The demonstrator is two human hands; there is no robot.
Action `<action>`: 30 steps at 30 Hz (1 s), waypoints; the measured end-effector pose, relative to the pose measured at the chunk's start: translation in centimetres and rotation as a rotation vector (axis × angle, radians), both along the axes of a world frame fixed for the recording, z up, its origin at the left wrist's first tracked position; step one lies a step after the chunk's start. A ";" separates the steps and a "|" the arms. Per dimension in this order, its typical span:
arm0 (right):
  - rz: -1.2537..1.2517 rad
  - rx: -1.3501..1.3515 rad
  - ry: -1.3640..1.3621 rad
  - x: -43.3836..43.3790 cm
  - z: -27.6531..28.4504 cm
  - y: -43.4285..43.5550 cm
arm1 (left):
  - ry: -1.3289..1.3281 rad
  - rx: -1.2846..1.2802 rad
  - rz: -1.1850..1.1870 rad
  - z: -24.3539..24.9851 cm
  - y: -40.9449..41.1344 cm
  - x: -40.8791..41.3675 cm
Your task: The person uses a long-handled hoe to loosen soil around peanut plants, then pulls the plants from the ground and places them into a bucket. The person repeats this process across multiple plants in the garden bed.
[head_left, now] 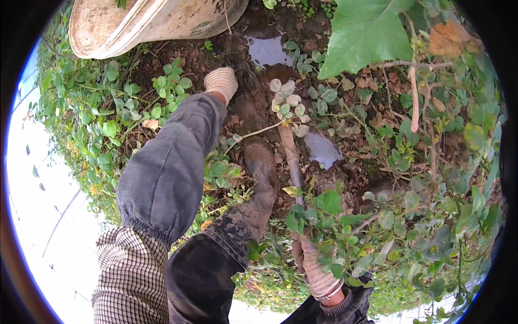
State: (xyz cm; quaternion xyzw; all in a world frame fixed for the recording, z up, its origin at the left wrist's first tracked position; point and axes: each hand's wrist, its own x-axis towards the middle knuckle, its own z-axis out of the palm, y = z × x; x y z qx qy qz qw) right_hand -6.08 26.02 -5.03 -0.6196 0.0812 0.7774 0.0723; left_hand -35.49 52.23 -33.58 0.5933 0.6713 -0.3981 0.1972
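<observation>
My left hand (pixel 221 83), in a dirty cream knitted glove, is low over the dark wet soil (pixel 238 97), just below the white tub. Its fingers are hidden from me, so a hold cannot be made out. Lower in the view, my right hand (pixel 317 265), gloved the same way and partly covered by leaves, is closed around a long muddy shaft (pixel 291 158). That shaft runs up the picture beside my mud-caked boot (pixel 261 170). Its far end passes under a sprig of pale whitish leaves (pixel 288 103).
A soiled white plastic tub (pixel 190 22) sits tilted at the top left. Water puddles (pixel 267 50) lie in the mud. Leafy shrubs (pixel 97 109) crowd the left side, and thorny-looking branches (pixel 429 133) the right. A big green leaf (pixel 364 38) hangs close to the camera.
</observation>
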 end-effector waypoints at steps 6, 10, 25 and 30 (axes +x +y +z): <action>0.007 -0.044 0.045 -0.3 0.6 1.7 | -0.443 0.788 0.375 0.5 2.0 -7.2; -0.017 -0.018 -0.009 0.0 0.3 1.3 | -0.137 0.661 0.349 0.2 5.5 -1.6; -0.035 -0.056 0.024 -0.5 0.0 1.0 | -0.781 0.824 0.653 -2.0 5.5 -6.5; -0.037 0.010 -0.073 -0.9 -0.5 -1.0 | -0.894 0.308 0.864 2.4 1.3 3.5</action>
